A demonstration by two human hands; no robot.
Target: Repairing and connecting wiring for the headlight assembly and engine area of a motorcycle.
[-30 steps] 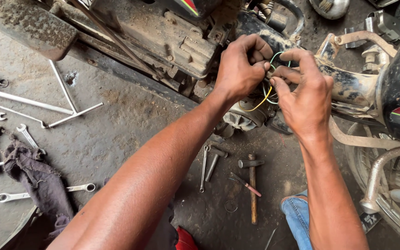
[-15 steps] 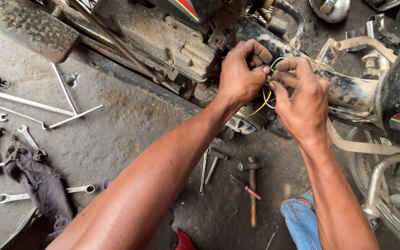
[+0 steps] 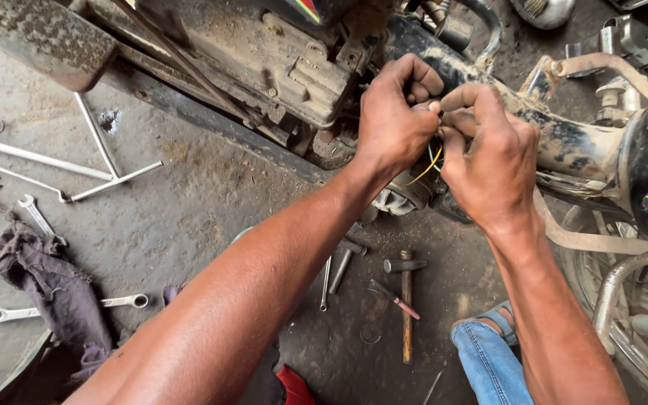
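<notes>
While both hands were already at the wiring a second ago, the head view shows them pressed closer now, the green loop seen then gone behind the knuckles. The left hand (image 3: 395,112) is clenched, fingers curled in tight on the thin wires (image 3: 429,166) (only a yellow strand and a pale one show, dropping from between the palms). The right hand (image 3: 489,161) pinches the same bundle against the grimy motorcycle frame (image 3: 564,142). What the fingertips actually hold is hidden. On the floor below lie a hammer (image 3: 406,300) and a small screwdriver (image 3: 394,298), unmoved; spanners (image 3: 39,217) and a dark rag (image 3: 50,289) sit well apart at left. A blue-jeaned knee (image 3: 489,360) is cut off at the bottom edge.
</notes>
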